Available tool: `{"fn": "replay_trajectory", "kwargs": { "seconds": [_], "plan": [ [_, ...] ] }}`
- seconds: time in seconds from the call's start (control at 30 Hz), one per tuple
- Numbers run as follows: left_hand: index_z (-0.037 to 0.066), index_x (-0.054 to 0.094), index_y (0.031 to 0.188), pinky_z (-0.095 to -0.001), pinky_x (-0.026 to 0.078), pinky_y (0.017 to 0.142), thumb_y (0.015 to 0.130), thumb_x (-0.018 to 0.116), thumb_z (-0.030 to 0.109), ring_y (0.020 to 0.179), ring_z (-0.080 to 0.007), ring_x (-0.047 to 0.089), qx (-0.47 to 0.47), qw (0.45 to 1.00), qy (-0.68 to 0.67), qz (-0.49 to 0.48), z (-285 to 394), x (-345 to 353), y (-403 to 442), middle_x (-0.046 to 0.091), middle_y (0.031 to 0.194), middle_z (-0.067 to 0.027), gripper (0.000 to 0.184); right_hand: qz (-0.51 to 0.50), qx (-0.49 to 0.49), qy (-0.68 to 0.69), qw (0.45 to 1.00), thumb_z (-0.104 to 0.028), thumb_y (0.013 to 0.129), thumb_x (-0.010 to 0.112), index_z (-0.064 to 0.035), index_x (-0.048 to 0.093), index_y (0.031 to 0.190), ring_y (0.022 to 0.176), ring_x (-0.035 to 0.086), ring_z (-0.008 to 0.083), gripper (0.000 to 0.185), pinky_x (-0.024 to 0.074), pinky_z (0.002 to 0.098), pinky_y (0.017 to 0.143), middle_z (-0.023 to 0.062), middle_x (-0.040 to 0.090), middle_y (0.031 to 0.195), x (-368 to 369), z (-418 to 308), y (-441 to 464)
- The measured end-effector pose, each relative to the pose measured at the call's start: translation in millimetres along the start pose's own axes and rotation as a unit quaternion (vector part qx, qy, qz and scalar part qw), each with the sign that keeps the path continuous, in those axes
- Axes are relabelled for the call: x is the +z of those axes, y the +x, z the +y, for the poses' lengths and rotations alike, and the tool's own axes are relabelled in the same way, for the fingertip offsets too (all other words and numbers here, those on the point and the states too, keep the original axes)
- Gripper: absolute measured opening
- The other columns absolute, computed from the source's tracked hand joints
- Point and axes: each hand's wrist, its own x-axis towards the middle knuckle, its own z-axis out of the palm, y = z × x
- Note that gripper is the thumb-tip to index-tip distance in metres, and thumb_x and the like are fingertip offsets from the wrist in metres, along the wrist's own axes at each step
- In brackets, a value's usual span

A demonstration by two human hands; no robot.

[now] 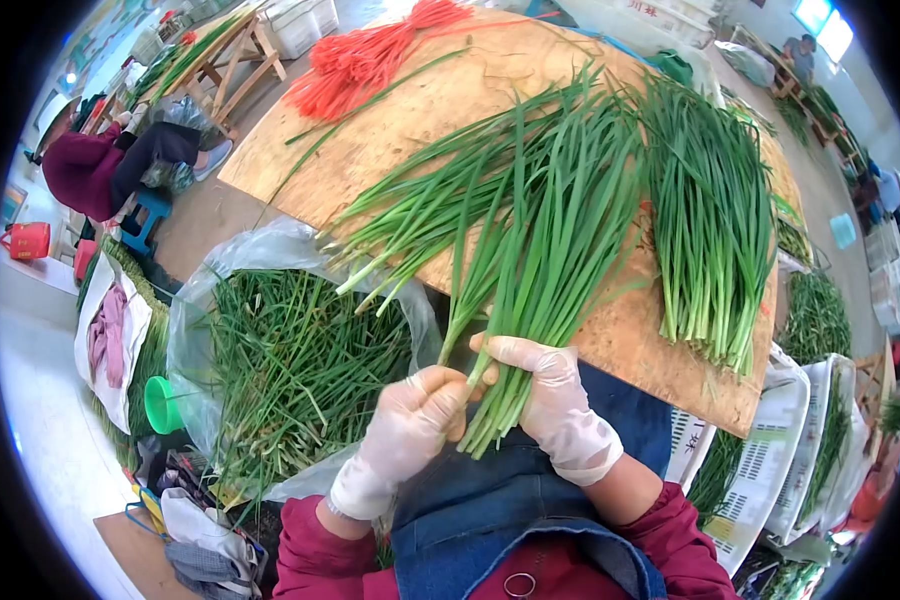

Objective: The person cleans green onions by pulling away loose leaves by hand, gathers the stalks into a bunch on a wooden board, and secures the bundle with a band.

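Note:
Both hands wear thin whitish gloves. My right hand (555, 400) is wrapped round the lower stalks of a bunch of long green leafy stalks (560, 240), whose leaves fan up over the wooden board (390, 130). Pinched in my left hand (410, 425), just beside that bunch, are the lower ends of a few stalks (458, 320). Loose stalks (400, 215) lie on the board to the left, their pale ends over its edge. A thick separate pile (708, 220) rests on the right side of the board.
Red ties (375, 60) lie at the board's far edge. A plastic-lined container (305, 375) full of green leaves stands at left, beside a green cup (163, 405). White crates (765, 455) stand at lower right. A seated person (85, 170) is at upper left, another (800, 50) at far right.

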Motion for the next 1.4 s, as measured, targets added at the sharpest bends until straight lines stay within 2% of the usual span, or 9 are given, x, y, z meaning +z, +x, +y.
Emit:
{"fn": "replay_trajectory", "kwargs": {
  "seconds": [0.2,0.4,0.6,0.7,0.8,0.87,0.97,1.2,1.4],
  "plan": [
    [0.002,0.058,0.08,-0.0333,0.043,0.046,0.081,0.061,0.005,0.05,-0.0243,0.056,0.336,0.776,0.53,0.066,-5,2,4,0.055,0.059,-0.0088,0.005,0.052,-0.039,-0.062,0.996,-0.006,0.075,0.066,0.0036,0.066,0.085,0.054,0.058,0.0139,0.013,0.0464,0.0246,0.049,0.0073,0.062,0.066,8,1,-5],
    [0.002,0.057,0.076,-0.0346,0.041,0.042,0.082,0.059,0.004,0.045,-0.0246,0.052,0.439,0.728,0.477,0.224,-27,-13,7,0.053,0.058,-0.0099,0.007,0.088,-0.007,-0.064,0.994,-0.004,0.075,0.065,0.0051,0.065,0.081,0.053,0.057,0.0134,0.011,0.0458,0.0239,0.049,0.0074,0.063,0.067,12,-4,-5],
    [0.006,0.05,0.069,-0.0316,0.038,0.047,0.09,0.056,0.012,0.05,-0.0193,0.048,0.151,0.701,0.405,0.567,0,-93,-18,0.047,0.05,-0.0063,0.023,0.097,-0.01,-0.039,0.994,-0.004,0.074,0.065,0.0066,0.064,0.084,0.055,0.057,0.0152,0.015,0.0483,0.0263,0.053,0.0089,0.062,0.068,4,-6,-2],
    [0.004,0.053,0.075,-0.0323,0.043,0.053,0.083,0.064,0.011,0.054,-0.0203,0.051,0.299,0.522,0.644,0.473,12,-81,-11,0.052,0.059,-0.007,0.015,0.09,-0.002,-0.044,0.995,-0.006,0.074,0.066,0.0077,0.064,0.086,0.055,0.057,0.0158,0.018,0.0488,0.0271,0.055,0.0095,0.062,0.069,5,-1,-1],
    [0.001,0.056,0.081,-0.0302,0.046,0.056,0.078,0.066,0.005,0.058,-0.0214,0.054,0.391,0.729,0.473,0.304,12,-30,3,0.058,0.07,-0.0063,0.011,0.092,-0.006,-0.049,0.995,-0.004,0.074,0.066,0.0057,0.065,0.084,0.055,0.057,0.0145,0.014,0.0471,0.0254,0.051,0.008,0.062,0.068,7,-1,-1],
    [0.002,0.058,0.083,-0.0328,0.047,0.058,0.077,0.065,0.002,0.059,-0.0234,0.056,0.215,0.904,0.319,0.189,5,3,1,0.058,0.07,-0.0078,0.009,0.103,-0.005,-0.057,0.993,-0.003,0.074,0.066,0.0046,0.066,0.083,0.054,0.057,0.0139,0.012,0.046,0.0245,0.049,0.0071,0.062,0.067,7,-4,-2],
    [0.002,0.059,0.083,-0.0341,0.046,0.053,0.079,0.066,0.006,0.059,-0.0236,0.058,0.312,0.835,0.439,0.11,-12,13,13,0.058,0.07,-0.0113,0.009,0.114,-0.006,-0.065,0.991,-0.005,0.073,0.067,0.0046,0.066,0.082,0.053,0.057,0.0141,0.014,0.0456,0.0246,0.049,0.007,0.062,0.066,5,-3,-6],
    [0.005,0.047,0.058,-0.0281,0.026,0.039,0.089,0.059,0.013,0.042,-0.0089,0.032,0.245,0.78,0.333,0.469,-4,-58,0,0.036,0.047,-0.0018,0.034,0.105,0.017,-0.04,0.994,-0.002,0.072,0.061,0.0075,0.061,0.089,0.056,0.058,0.0176,0.019,0.0505,0.0294,0.054,0.0137,0.063,0.076,-23,-18,-4],
    [-0.005,0.062,0.098,-0.0289,0.046,0.057,0.087,0.059,0.026,0.06,-0.0185,0.058,0.093,0.92,0.348,0.155,-20,3,34,0.064,0.073,-0.014,0.032,0.084,0.021,0.014,0.996,-0.002,0.074,0.061,0.0056,0.057,0.098,0.066,0.062,0.0217,0.026,0.0541,0.0345,0.06,0.0149,0.064,0.084,-30,-17,-6]
  ]
}}
